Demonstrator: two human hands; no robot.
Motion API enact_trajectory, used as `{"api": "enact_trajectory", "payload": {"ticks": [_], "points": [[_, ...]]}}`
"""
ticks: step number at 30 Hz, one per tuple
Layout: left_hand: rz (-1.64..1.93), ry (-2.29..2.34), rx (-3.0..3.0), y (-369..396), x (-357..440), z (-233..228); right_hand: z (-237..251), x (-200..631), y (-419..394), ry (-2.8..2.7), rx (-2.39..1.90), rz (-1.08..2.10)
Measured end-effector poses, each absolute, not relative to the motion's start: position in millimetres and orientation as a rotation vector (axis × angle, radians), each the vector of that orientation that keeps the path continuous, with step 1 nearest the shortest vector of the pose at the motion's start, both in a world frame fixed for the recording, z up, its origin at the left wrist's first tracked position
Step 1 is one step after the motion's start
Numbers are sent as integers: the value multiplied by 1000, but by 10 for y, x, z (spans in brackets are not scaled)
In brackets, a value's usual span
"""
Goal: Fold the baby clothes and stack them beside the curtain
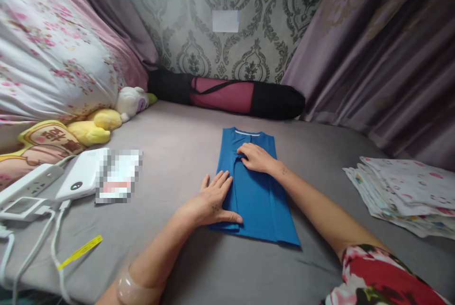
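A blue shirt (256, 196) lies folded into a long panel on the grey sheet, its neckline with a white strip at the far end. My left hand (215, 201) rests flat on the shirt's left side, fingers spread and thumb reaching toward the middle. Higher up, near the neckline, my right hand (252, 157) has its fingers curled and pinched on a fold of the blue cloth. Part of that fold is hidden under the fingers. The shirt's lower edge is slightly uneven.
A stack of folded printed cloths (405, 196) sits at right. On the left are a white power bank (83, 174), a power strip (31, 184), cables and plush toys (95, 125). A black and maroon rolled bag (223, 94) lies along the wall, between curtains (341, 49).
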State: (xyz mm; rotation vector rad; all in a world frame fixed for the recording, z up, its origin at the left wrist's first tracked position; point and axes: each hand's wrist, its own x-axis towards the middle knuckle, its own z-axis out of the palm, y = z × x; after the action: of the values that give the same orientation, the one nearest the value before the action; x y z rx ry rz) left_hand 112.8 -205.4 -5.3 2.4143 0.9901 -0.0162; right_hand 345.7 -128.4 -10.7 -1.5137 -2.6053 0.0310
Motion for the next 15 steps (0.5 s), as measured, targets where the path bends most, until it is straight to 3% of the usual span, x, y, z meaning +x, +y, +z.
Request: {"api": "enact_trajectory", "payload": {"ticks": [5,15], "points": [[-31,985,2425,-2055,1128,-39,-62,3356,-1298,-2749,-1614,-215],[-3,962,2411,-2042,1112,-26,-17,3355,-998,-2372,-1870,13]]}}
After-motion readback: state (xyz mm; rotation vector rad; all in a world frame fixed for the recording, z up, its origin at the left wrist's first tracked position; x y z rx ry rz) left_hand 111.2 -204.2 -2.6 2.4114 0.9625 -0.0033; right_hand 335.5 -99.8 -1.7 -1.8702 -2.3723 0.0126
